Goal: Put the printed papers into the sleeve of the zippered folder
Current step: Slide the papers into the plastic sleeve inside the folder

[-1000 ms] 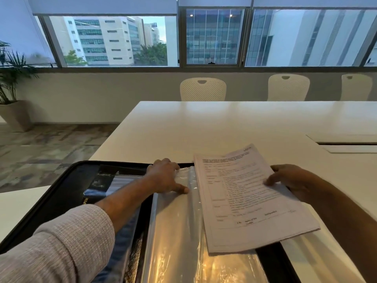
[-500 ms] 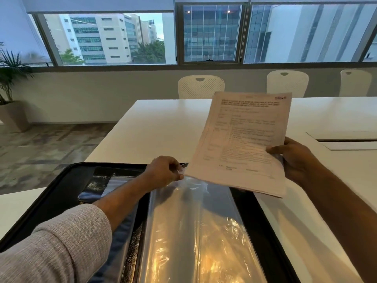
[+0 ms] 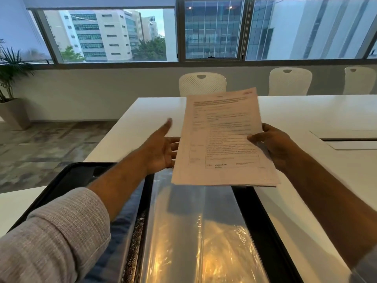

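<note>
Head view: white table [image 3: 306, 111], chairs [image 3: 202, 83], windows [image 3: 213, 29].

A long white counter [image 3: 306, 111] runs toward a wide window band [image 3: 212, 31] showing office buildings. Three white perforated chairs [image 3: 202, 83] line its far edge. A potted palm [image 3: 10, 78] stands at far left on mottled grey carpet [image 3: 40, 144].

2 hands [image 3: 161, 152], 1 paper stack [image 3: 222, 139], 1 folder [image 3: 263, 231], 3 chairs [image 3: 202, 84], 1 plant [image 3: 10, 72], 1 table [image 3: 316, 111].
</note>
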A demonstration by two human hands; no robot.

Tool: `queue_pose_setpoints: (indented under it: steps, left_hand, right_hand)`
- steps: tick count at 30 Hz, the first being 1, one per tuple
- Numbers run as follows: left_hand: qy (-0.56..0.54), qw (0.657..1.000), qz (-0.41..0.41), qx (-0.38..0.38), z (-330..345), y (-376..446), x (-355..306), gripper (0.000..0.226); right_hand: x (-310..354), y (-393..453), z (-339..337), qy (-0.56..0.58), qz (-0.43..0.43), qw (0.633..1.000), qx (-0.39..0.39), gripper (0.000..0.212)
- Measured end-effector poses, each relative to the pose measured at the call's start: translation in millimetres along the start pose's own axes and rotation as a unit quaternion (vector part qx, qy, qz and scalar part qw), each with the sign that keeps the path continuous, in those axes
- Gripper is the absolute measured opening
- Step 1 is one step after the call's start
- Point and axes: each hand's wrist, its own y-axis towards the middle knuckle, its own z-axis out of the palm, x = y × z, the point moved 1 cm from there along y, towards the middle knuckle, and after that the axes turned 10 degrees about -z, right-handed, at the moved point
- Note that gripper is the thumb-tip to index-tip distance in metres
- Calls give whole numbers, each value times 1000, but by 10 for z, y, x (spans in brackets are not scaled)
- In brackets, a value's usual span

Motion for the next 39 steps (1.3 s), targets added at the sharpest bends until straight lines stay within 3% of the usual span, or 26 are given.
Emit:
queue_pose_setpoints:
  steps: [4, 6, 8, 9, 13, 15, 18, 24, 26, 28, 30, 32, 35, 39]
  left_hand:
    - [151, 978, 87, -115, 223, -49, -49, 23]
    - [157, 962, 148, -167, 329, -67, -84, 14]
    - [200, 936, 219, -190, 437, -88, -116, 8]
    - [237, 919, 251, -191, 499, -101, -129, 9]
    - [362, 860, 313, -175, 765, -144, -148, 35]
    - [379, 853, 319, -165, 852, -149, -169, 45]
    - [369, 871, 297, -129, 881, -169, -182, 37]
    - [245, 923, 285, -84, 529, -101, -145, 19]
    - [181, 937, 267, -131, 364, 4, -71, 18]
    - [171, 928, 238, -231, 195, 134, 1, 25]
    - [204, 906, 177, -328, 9, 238, 53, 42]
    - [229, 897, 104, -364, -171, 311, 95, 65]
    - [231, 924, 18, -303, -281, 335, 124, 84]
    - [243, 952, -36, -184, -236, 316, 84, 73]
  right_hand:
    - [10, 42, 193, -26, -47, 998, 19, 73]
    - [49, 52, 314, -138, -87, 986, 17, 59]
    - [93, 86, 431, -191, -104, 975, 38, 30]
    - [130, 87, 502, -191, -98, 975, 52, 17]
    - [272, 153, 766, -226, -113, 964, 78, 50]
    - [271, 228, 845, -242, -143, 959, 44, 49]
    - [236, 339, 866, -236, -128, 963, 4, 24]
    - [134, 448, 741, -191, -80, 978, -22, 3]
    - [59, 452, 724, -186, -62, 980, -27, 4]
    - [-1, 460, 710, -213, -55, 975, -17, 12]
    - [-10, 460, 680, -211, -49, 976, -10, 19]
    - [33, 465, 631, -172, -44, 984, -7, 17]
    - [125, 453, 565, -113, -45, 992, 19, 14]
    - [162, 417, 517, -51, -38, 995, 80, 12]
